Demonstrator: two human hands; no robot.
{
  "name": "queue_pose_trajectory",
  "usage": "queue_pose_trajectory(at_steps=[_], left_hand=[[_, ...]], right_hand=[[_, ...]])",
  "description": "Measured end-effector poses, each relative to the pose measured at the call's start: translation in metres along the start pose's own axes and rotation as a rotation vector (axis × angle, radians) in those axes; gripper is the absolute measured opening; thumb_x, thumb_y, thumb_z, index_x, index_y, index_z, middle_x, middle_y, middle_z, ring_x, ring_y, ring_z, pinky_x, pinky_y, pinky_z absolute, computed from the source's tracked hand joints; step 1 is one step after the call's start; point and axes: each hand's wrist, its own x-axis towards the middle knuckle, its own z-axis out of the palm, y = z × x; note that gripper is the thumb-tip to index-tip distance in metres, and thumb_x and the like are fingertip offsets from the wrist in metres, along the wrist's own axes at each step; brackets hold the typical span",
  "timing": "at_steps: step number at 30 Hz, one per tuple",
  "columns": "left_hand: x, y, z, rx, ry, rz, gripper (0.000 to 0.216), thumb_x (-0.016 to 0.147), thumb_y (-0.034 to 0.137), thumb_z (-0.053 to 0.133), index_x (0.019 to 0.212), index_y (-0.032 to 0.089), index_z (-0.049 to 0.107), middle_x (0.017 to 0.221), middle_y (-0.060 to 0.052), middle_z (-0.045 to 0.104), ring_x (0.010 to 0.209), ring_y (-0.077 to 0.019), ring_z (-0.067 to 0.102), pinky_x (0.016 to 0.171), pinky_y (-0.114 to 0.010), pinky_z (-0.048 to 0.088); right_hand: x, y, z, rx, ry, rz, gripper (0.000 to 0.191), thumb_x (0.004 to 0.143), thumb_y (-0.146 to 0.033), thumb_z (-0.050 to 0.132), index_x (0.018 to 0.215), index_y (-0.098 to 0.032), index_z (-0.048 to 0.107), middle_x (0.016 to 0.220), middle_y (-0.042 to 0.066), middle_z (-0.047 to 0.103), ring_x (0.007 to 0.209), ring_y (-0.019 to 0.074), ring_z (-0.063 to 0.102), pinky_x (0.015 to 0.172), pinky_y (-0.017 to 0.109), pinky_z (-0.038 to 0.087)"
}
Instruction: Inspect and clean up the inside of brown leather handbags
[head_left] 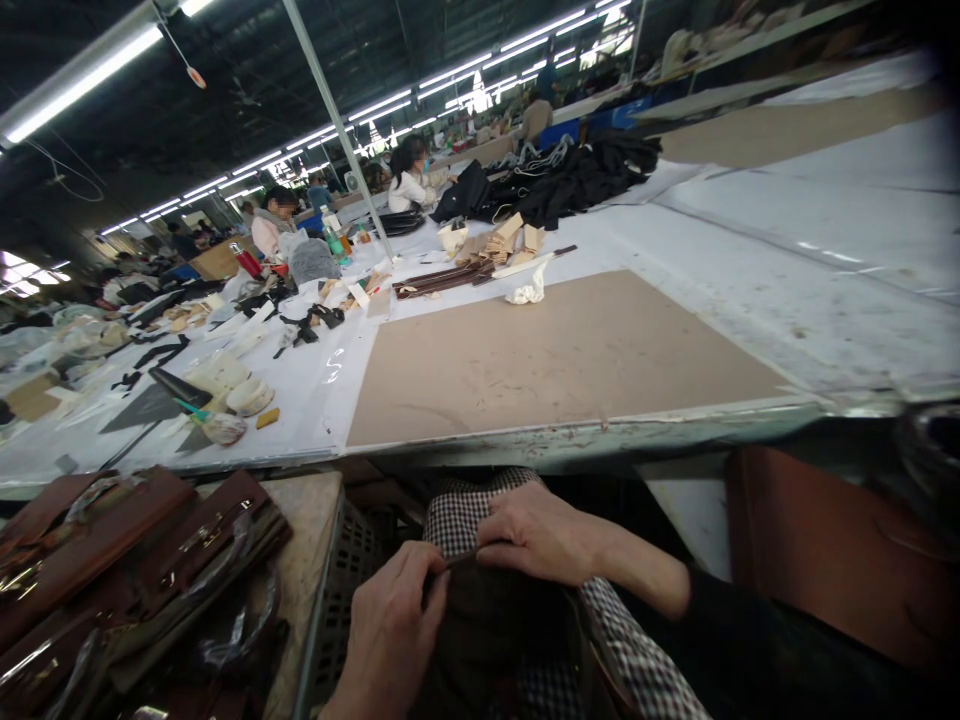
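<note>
Over my lap lies a dark brown, bag-like piece (487,620), dim and only partly visible. My left hand (397,615) pinches its upper edge between thumb and fingers. A short way to the right, my right hand (536,535) grips the same edge with curled fingers. A thin stretch of the edge shows between the two hands. Black-and-white checked cloth (461,515) covers my legs beneath it. Shadow hides the lower part of the piece.
Left of me, brown handbags (202,540) are piled on a stand beside a plastic crate (349,560). The worktable (735,300) ahead carries a brown board (555,360), a brush (217,425), brown strips (442,280) and black material (592,175). A brown bag (825,560) stands right. People sit farther back.
</note>
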Motion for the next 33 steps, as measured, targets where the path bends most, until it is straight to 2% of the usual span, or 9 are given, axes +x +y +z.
queue_pose_trajectory(at_steps=[4,9,20,22,24,26,28,31,33], left_hand=[[0.005,0.001,0.000,0.111,-0.050,0.030,0.014,0.092,0.010,0.051,0.087,0.022,0.057,0.082,-0.001,0.064,0.074,-0.0173,0.067,0.068,-0.026,0.049],[0.000,-0.006,0.017,0.194,0.009,0.094,0.013,0.094,0.011,0.043,0.093,0.022,0.049,0.080,0.001,0.059,0.065,-0.0134,0.063,0.062,-0.024,0.045],[-0.006,-0.003,0.022,0.128,0.070,-0.112,0.009,0.093,0.017,0.045,0.089,0.024,0.050,0.075,0.002,0.060,0.062,-0.0148,0.062,0.060,-0.026,0.041],[-0.004,-0.001,0.017,0.029,0.028,-0.199,0.007,0.092,0.019,0.049,0.087,0.023,0.051,0.075,0.002,0.061,0.064,-0.0158,0.063,0.061,-0.026,0.042],[0.001,-0.001,0.007,-0.197,-0.045,-0.288,0.005,0.090,0.021,0.053,0.091,0.023,0.050,0.079,0.002,0.065,0.070,-0.0165,0.065,0.066,-0.025,0.045],[0.007,0.000,-0.007,-0.446,-0.123,-0.332,0.021,0.085,0.018,0.057,0.103,0.023,0.048,0.086,0.001,0.070,0.078,-0.0169,0.067,0.073,-0.025,0.048],[0.012,0.001,-0.021,-0.583,-0.222,-0.315,0.036,0.081,0.013,0.058,0.114,0.022,0.048,0.094,0.000,0.072,0.086,-0.0172,0.068,0.079,-0.025,0.049],[0.016,0.003,-0.029,-0.554,-0.380,-0.268,0.024,0.087,0.017,0.057,0.110,0.022,0.061,0.098,-0.002,0.073,0.090,-0.0187,0.066,0.079,-0.025,0.048],[0.017,0.004,-0.025,-0.442,-0.394,-0.253,0.018,0.095,0.029,0.054,0.102,0.023,0.070,0.097,-0.002,0.074,0.091,-0.0205,0.066,0.079,-0.026,0.047]], right_hand=[[0.000,0.001,0.000,0.004,0.010,-0.004,0.025,0.100,-0.039,0.059,0.085,-0.024,0.073,0.074,-0.001,0.068,0.075,0.0178,0.061,0.062,0.029,0.030],[-0.001,0.001,-0.001,0.002,0.004,0.016,0.027,0.100,-0.040,0.058,0.084,-0.024,0.073,0.074,-0.001,0.068,0.075,0.0180,0.061,0.062,0.030,0.032],[0.004,0.001,0.003,0.032,0.019,0.006,0.029,0.099,-0.040,0.061,0.079,-0.023,0.073,0.071,-0.001,0.061,0.074,0.0170,0.056,0.060,0.029,0.027],[0.003,0.002,0.002,0.059,0.013,0.001,0.029,0.099,-0.039,0.062,0.078,-0.023,0.073,0.071,-0.001,0.061,0.073,0.0163,0.055,0.061,0.028,0.028],[0.002,0.003,0.001,0.084,0.010,-0.002,0.027,0.099,-0.038,0.063,0.079,-0.024,0.073,0.071,-0.002,0.061,0.073,0.0155,0.056,0.062,0.028,0.029],[0.002,0.004,0.000,0.099,0.010,0.005,0.024,0.098,-0.038,0.064,0.081,-0.025,0.074,0.071,-0.003,0.061,0.074,0.0153,0.056,0.062,0.028,0.030],[0.002,0.004,0.000,0.104,0.009,0.021,0.023,0.098,-0.038,0.064,0.083,-0.025,0.075,0.072,-0.003,0.062,0.074,0.0157,0.057,0.062,0.028,0.030],[0.002,0.004,0.001,0.105,0.010,0.028,0.023,0.099,-0.040,0.062,0.086,-0.026,0.076,0.074,-0.002,0.064,0.076,0.0167,0.058,0.064,0.028,0.031],[0.001,0.005,0.003,0.102,0.012,0.020,0.025,0.099,-0.042,0.062,0.085,-0.027,0.076,0.074,-0.002,0.064,0.076,0.0169,0.058,0.064,0.028,0.032]])
